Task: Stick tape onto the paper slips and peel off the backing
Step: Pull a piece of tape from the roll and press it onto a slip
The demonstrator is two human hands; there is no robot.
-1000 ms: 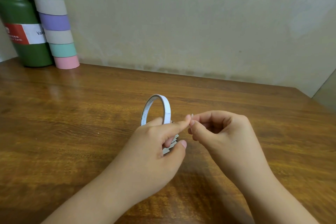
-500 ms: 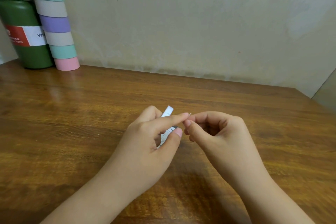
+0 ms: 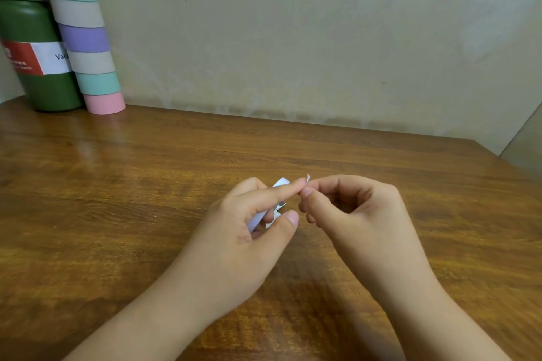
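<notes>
Behind both hands' fingers [image 3: 293,184] pinching the tape roll [image 3: 264,215]: green flask [image 3: 38,67], striped tube [image 3: 85,38].

White paper slip [image 3: 281,184], folded or curled, held above the wooden table; most of it hidden inside the fingers. Dark print shows on its lower part. Tiny white tab of backing [image 3: 308,177] stands upright at the pinched fingertips.

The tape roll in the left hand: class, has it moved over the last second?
Yes. The tape roll has tipped down from standing up above the left hand to lying tucked inside its fingers, lower against the table's far edge.
</notes>
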